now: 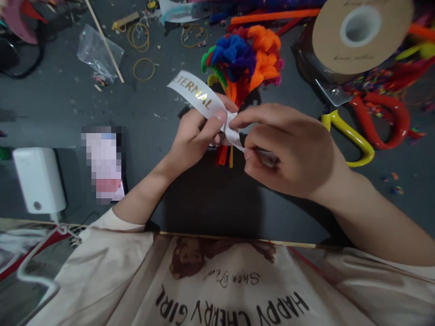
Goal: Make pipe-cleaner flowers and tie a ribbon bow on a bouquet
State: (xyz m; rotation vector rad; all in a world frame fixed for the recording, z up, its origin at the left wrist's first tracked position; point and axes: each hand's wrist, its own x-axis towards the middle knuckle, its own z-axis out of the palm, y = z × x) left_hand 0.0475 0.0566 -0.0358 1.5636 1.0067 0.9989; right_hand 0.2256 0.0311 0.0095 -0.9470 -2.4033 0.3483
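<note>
A white ribbon with gold lettering that reads "ETERNAL" crosses over the stems of a pipe-cleaner flower bouquet. The blooms are blue, orange and purple, and the red and orange stems poke out below my fingers. My left hand is closed around the stems, its thumb pressing the ribbon against them. With curled fingers, my right hand grips the ribbon's other end just right of the stems. Part of the ribbon is hidden inside my right hand.
Scissors with red and yellow handles lie at right, below a ribbon spool. A phone and a white power bank with a cable rest at left. A plastic bag, a stick and rubber bands lie farther back.
</note>
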